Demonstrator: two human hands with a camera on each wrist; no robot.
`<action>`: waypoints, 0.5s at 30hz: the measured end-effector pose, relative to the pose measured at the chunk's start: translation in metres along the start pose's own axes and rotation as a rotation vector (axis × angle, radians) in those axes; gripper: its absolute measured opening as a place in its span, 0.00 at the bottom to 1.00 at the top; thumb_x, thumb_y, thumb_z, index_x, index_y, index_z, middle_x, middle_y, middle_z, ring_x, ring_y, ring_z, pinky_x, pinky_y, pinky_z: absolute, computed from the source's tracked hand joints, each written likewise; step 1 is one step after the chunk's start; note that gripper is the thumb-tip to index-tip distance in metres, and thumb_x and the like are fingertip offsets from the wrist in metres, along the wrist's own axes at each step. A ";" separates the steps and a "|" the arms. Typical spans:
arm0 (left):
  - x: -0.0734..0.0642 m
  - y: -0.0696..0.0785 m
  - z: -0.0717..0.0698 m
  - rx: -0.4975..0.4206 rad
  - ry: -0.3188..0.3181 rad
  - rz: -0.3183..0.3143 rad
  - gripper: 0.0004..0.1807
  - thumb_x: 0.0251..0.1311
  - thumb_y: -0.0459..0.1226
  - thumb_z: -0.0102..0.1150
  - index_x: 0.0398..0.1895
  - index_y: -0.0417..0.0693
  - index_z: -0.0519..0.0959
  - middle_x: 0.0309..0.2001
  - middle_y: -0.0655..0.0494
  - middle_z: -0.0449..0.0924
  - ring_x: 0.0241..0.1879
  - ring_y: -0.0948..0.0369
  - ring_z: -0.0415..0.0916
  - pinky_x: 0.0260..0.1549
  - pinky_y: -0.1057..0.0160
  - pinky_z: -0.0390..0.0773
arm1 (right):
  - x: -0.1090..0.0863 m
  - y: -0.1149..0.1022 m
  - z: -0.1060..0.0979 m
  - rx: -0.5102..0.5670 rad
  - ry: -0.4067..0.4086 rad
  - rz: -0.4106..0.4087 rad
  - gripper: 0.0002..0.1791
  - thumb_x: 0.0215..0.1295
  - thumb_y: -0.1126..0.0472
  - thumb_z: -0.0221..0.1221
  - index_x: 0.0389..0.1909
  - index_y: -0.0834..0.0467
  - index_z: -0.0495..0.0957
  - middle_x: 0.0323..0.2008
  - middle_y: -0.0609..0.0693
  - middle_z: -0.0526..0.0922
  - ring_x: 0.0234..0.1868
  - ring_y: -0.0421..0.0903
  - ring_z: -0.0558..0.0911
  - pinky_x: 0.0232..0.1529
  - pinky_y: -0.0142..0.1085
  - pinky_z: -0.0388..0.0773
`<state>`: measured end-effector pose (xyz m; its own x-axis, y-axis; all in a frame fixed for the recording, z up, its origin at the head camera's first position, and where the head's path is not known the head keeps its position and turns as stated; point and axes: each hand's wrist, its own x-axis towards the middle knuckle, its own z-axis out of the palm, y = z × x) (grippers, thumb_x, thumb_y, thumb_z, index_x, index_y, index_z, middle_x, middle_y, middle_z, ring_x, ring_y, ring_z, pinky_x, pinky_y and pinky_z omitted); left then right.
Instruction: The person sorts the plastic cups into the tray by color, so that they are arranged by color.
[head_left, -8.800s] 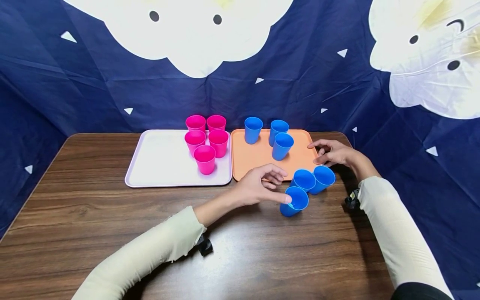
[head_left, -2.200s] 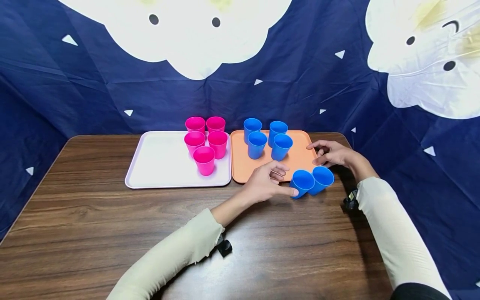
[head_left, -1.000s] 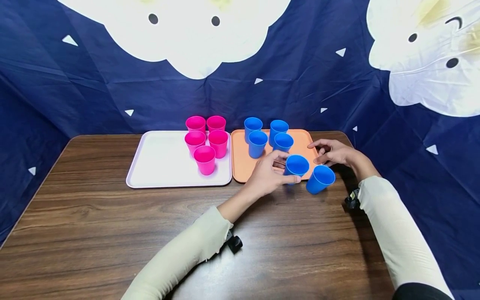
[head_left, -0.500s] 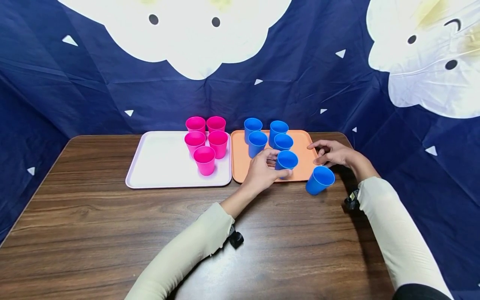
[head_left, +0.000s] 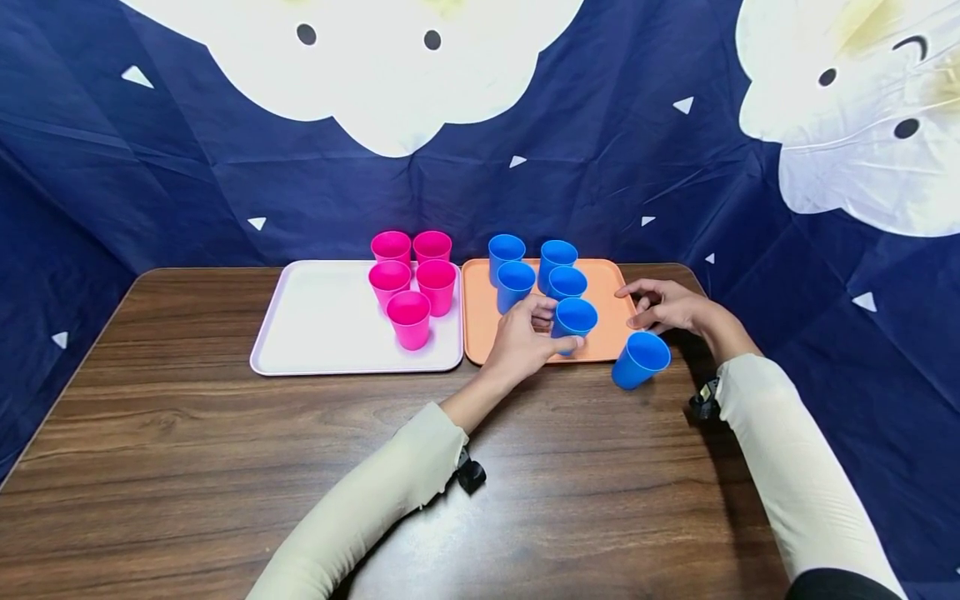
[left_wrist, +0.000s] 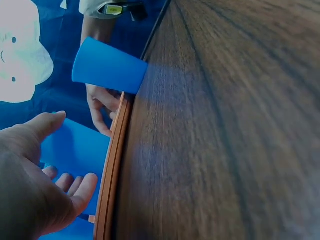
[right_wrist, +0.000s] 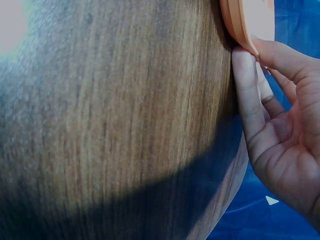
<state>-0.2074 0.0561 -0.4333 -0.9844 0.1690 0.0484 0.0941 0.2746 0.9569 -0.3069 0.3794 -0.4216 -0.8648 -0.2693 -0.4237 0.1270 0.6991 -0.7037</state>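
In the head view, a blue cup point(head_left: 576, 321) stands upright on the front of the orange tray point(head_left: 607, 308). My left hand point(head_left: 519, 342) lies around its near left side, fingers loosely bent and thumb stretched across the front. The left wrist view has these fingers point(left_wrist: 86, 187) in front of the cup without visibly closing on it; whether they touch is unclear. One more blue cup point(head_left: 641, 360) is on the table just off the tray's front right corner. At the tray's right edge, my right hand point(head_left: 673, 307) pinches the rim between thumb and fingers point(right_wrist: 245, 65).
Behind the left hand, several blue cups point(head_left: 515, 287) stand on the orange tray. To its left, a white tray point(head_left: 322, 321) bears several pink cups point(head_left: 410, 321). The brown wooden table point(head_left: 225, 450) ends against a dark blue cloth backdrop point(head_left: 300, 192).
Over the last seconds my left hand has carried a blue cup from the table to the orange tray's front, and its fingers have loosened. The right hand has stayed on the rim.
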 end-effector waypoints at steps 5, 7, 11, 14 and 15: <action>-0.003 -0.001 -0.005 0.003 0.000 0.000 0.38 0.54 0.46 0.91 0.66 0.49 0.81 0.59 0.49 0.86 0.57 0.53 0.83 0.63 0.49 0.86 | 0.000 -0.002 0.001 0.010 0.001 0.000 0.41 0.70 0.67 0.74 0.81 0.59 0.71 0.38 0.47 0.78 0.36 0.42 0.82 0.36 0.34 0.89; -0.005 -0.001 -0.007 0.004 -0.003 0.001 0.38 0.54 0.47 0.91 0.66 0.49 0.81 0.59 0.48 0.86 0.57 0.53 0.83 0.64 0.49 0.86 | -0.001 -0.002 0.001 0.011 -0.003 -0.005 0.40 0.71 0.67 0.74 0.82 0.60 0.70 0.38 0.47 0.78 0.36 0.42 0.82 0.36 0.34 0.89; -0.010 0.001 -0.015 -0.008 -0.015 0.014 0.38 0.54 0.47 0.91 0.65 0.48 0.82 0.61 0.45 0.86 0.59 0.52 0.83 0.63 0.49 0.87 | -0.001 -0.003 0.000 0.016 -0.006 -0.005 0.40 0.71 0.68 0.74 0.82 0.59 0.70 0.38 0.47 0.78 0.36 0.42 0.82 0.37 0.34 0.90; -0.014 0.003 -0.020 -0.023 -0.027 0.039 0.38 0.54 0.46 0.91 0.65 0.46 0.82 0.62 0.43 0.86 0.60 0.52 0.84 0.62 0.50 0.89 | 0.000 -0.002 0.000 0.012 -0.007 -0.001 0.41 0.71 0.67 0.73 0.82 0.60 0.69 0.38 0.47 0.78 0.36 0.43 0.82 0.37 0.34 0.90; -0.016 0.003 -0.021 -0.025 -0.032 0.049 0.38 0.54 0.46 0.91 0.65 0.46 0.82 0.62 0.43 0.86 0.60 0.52 0.84 0.61 0.50 0.90 | 0.000 -0.002 0.000 0.010 -0.007 0.000 0.41 0.71 0.67 0.73 0.82 0.60 0.69 0.38 0.47 0.78 0.36 0.43 0.82 0.37 0.35 0.90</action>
<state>-0.1947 0.0342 -0.4247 -0.9735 0.2117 0.0868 0.1381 0.2412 0.9606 -0.3070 0.3782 -0.4205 -0.8616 -0.2742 -0.4273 0.1318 0.6920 -0.7098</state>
